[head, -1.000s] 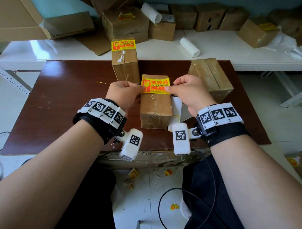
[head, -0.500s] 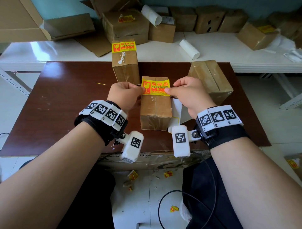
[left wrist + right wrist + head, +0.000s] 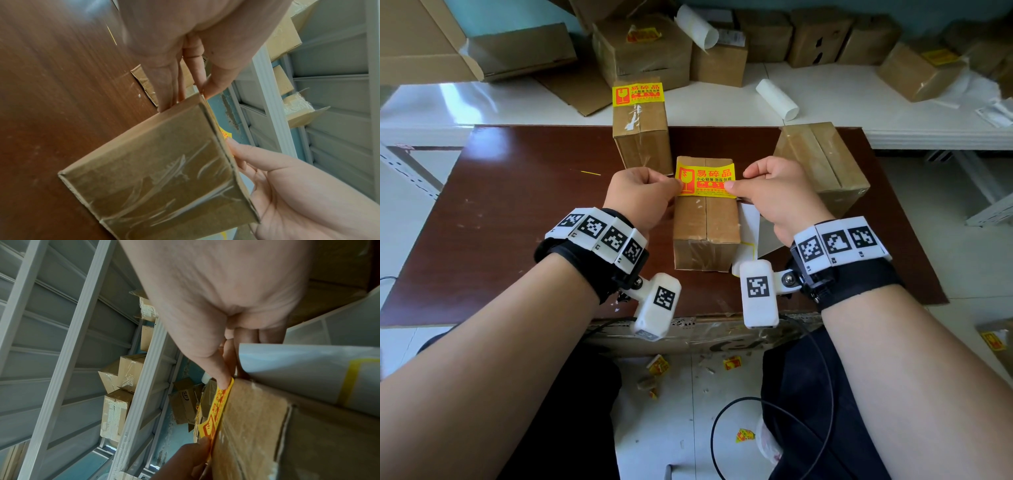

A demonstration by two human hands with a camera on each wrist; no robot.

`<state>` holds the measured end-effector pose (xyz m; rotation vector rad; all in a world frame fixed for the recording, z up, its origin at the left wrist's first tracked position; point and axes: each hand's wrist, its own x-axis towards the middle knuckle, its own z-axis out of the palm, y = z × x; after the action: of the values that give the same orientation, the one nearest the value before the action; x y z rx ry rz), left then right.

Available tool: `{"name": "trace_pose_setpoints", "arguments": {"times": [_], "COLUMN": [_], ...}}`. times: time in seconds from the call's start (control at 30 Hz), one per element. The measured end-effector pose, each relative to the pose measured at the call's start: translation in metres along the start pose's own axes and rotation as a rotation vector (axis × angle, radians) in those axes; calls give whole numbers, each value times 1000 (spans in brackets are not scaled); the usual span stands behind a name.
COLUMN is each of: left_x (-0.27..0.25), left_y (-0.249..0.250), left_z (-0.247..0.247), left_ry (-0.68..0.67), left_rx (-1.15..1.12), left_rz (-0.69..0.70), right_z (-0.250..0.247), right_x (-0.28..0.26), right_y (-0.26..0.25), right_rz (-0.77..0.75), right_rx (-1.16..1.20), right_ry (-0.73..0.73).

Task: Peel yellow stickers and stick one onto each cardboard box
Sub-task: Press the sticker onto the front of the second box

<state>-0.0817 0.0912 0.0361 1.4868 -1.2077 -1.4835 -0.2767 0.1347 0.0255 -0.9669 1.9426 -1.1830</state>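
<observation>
A yellow sticker (image 3: 705, 180) with red print lies across the far end of the middle cardboard box (image 3: 705, 226) on the brown table (image 3: 517, 205). My left hand (image 3: 643, 195) pinches the sticker's left edge; my right hand (image 3: 774, 195) pinches its right edge. In the right wrist view the sticker (image 3: 218, 408) runs along the box top (image 3: 252, 426) under my right thumb. The left wrist view shows the box's taped end (image 3: 160, 175) between both hands. A second box (image 3: 640, 126) behind bears its own yellow sticker (image 3: 638, 93). A third box (image 3: 822, 164) at the right has none.
White backing sheet (image 3: 750, 236) lies just right of the middle box, under my right wrist. A white bench (image 3: 842, 99) behind the table carries several more boxes and a paper roll (image 3: 777, 99). Sticker scraps (image 3: 659, 365) litter the floor between my knees.
Both hands have kept their pinch on the sticker's ends over the middle box; the sticker has settled slightly lower onto the box top. Little else has moved.
</observation>
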Motion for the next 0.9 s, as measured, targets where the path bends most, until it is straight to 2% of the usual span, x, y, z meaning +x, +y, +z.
{"name": "trace_pose_setpoints", "arguments": {"times": [0.9], "left_x": [4], "left_y": [-7], "left_z": [-1], "left_ry": [18], "left_rx": [84], "left_rz": [90], "right_z": [1], "right_x": [-1], "right_y": [-2], "right_rz": [11], "right_rx": [-19], "right_ry": [5]}}
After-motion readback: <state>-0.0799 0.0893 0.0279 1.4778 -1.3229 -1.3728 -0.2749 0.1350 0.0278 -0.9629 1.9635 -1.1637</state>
